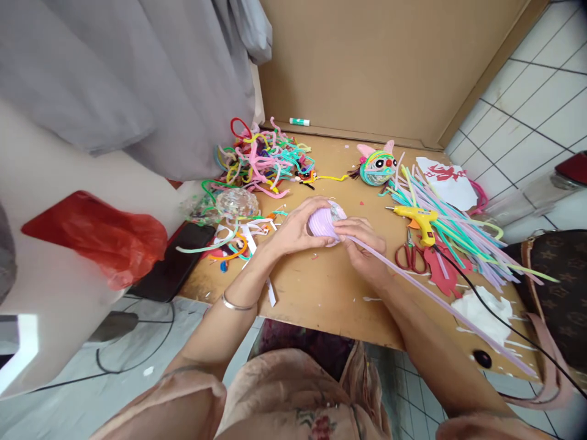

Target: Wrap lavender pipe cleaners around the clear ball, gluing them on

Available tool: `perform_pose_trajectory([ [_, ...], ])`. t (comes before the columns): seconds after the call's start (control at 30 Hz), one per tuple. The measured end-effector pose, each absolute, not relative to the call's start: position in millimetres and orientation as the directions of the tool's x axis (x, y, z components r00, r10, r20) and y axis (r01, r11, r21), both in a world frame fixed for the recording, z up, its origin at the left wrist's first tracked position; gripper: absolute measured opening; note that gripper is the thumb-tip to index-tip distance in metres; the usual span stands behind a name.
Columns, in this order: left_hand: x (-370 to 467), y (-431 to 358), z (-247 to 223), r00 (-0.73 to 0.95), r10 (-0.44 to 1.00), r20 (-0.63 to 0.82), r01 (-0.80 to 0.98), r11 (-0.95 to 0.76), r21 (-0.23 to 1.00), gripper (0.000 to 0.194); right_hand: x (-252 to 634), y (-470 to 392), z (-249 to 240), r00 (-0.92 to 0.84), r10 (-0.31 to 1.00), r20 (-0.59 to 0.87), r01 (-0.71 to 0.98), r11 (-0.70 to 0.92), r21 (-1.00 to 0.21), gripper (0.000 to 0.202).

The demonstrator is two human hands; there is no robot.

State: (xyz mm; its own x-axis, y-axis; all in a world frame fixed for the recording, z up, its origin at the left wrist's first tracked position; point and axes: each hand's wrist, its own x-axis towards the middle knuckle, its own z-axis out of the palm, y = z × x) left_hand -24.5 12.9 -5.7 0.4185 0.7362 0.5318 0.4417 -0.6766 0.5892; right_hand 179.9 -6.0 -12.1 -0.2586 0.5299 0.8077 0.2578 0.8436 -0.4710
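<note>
A round object wrapped in rows of lilac pipe cleaner [322, 223] is held over the middle of the table. Its upper right part shows a clear, shiny patch. My left hand [298, 227] curls around its left side, thumb below and fingers above. At the right side of the ball, my right hand [364, 249] pinches a long lilac pipe cleaner [435, 293] against it. The loose length of that strand runs down to the right, past the table's lower right edge area.
Tangled pipe cleaners [261, 159] lie at the back left, near a faceted clear ball [237, 203] and a phone [172, 263]. Rightward are a decorated ball [378, 167], a yellow glue gun [417, 220], red-handled scissors [411, 256], straight pipe cleaners [458, 226] and a bag [557, 293].
</note>
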Motion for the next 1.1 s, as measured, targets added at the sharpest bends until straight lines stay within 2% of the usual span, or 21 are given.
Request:
perform_pose_trajectory([
  [0.33,-27.4,18.6,-9.2,0.431,0.736,0.522,0.397,-0.674,0.623,0.067,175.5,-2.6,-13.9,-0.241,0.516,0.822,0.292,0.846,-0.446,0.013],
  [0.63,-24.8,23.4,-16.0,0.426,0.722,0.545,0.359,-0.688,0.631,0.08,172.5,-1.2,-16.3,-0.224,0.517,0.826,0.342,0.835,-0.43,0.012],
  [0.97,-24.0,21.8,-15.9,0.417,0.724,0.55,0.333,-0.685,0.649,0.069,172.5,-0.4,-17.7,-0.207,0.534,0.82,0.314,0.83,-0.462,0.013],
  [1.1,-24.7,19.4,-14.0,0.422,0.729,0.539,0.313,-0.675,0.668,0.055,173.8,-0.1,-19.9,-0.225,0.535,0.814,0.306,0.832,-0.463,0.014],
])
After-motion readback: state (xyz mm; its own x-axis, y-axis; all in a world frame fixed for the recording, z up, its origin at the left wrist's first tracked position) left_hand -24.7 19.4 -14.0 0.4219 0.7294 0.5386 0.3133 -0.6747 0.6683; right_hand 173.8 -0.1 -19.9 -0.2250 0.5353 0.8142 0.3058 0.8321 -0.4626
